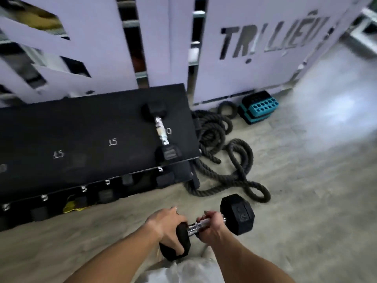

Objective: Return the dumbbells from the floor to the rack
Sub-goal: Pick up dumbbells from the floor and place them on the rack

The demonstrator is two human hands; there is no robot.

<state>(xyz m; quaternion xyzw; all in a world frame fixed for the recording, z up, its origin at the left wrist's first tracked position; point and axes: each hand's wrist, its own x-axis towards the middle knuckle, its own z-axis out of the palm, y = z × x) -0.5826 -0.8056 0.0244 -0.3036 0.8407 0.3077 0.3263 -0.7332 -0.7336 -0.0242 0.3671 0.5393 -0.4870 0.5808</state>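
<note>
- Holding one black hex dumbbell (206, 224) with both hands at 6 o'clock, above the concrete floor (306, 201).
- My left hand (167, 227) wraps over the near rubber head, fingers curled round it.
- My right hand (211, 225) grips the chrome handle, fingers closed around the bar; far head sticks out toward 2 o'clock.
- Rack (81, 129), black, sits at 10 o'clock; its front edge runs diagonally from 8 toward 1 o'clock, right corner near frame centre.
- Second dumbbell (161, 131) already lies on the rack top at its right end, beside a chalked number; slots marked 15 further left look bare.
- Lower shelf under the front edge shows small dumbbell heads, blurred.
- Open floor between me and the rack front, and wide open floor from 2 to 4 o'clock.
- Thick battle rope (224, 160) coiled on the floor at 1 o'clock, touching the rack's right end, a loop reaching near the held dumbbell's far head.
- Teal perforated blocks (259, 107) at 1 o'clock against the white lettered panel (265, 48).
</note>
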